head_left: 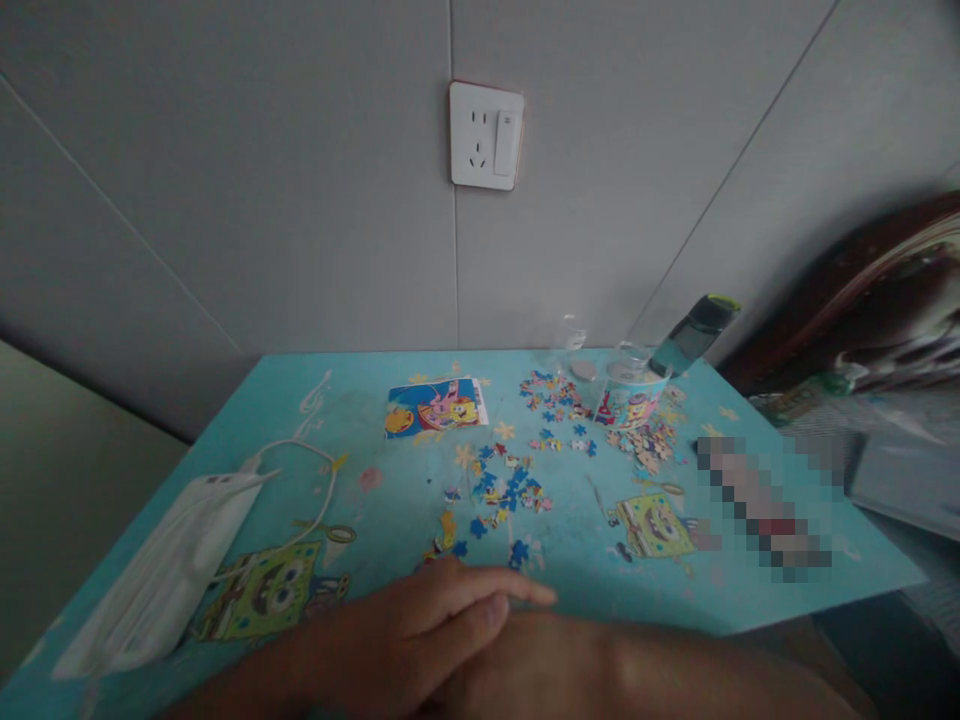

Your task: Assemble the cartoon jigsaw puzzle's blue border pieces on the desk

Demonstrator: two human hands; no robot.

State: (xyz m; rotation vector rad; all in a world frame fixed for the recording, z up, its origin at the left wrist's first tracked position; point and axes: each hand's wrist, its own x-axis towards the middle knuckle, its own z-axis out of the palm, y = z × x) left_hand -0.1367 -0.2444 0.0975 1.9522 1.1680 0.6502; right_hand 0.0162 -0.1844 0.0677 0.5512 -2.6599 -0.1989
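Observation:
My left hand point(442, 625) reaches in from the lower left and rests across my right wrist at the table's near edge. Its fingers are stretched out to the right, with nothing seen in them. My right forearm point(637, 650) comes from the lower right; the right hand is hidden behind the left one, so its fingers do not show. Just beyond the hands lie loose jigsaw pieces point(499, 485), mostly blue with some yellow. A picture card point(435, 407) with cartoon figures lies farther back.
At the back right stand a printed tub point(630, 397), more puzzle pieces point(551, 392) and a tilted dark bottle point(694, 335). A white power strip point(157, 570) with a cable lies on the left. A blurred-out object point(765, 510) is on the right. A wall socket point(486, 136) is behind.

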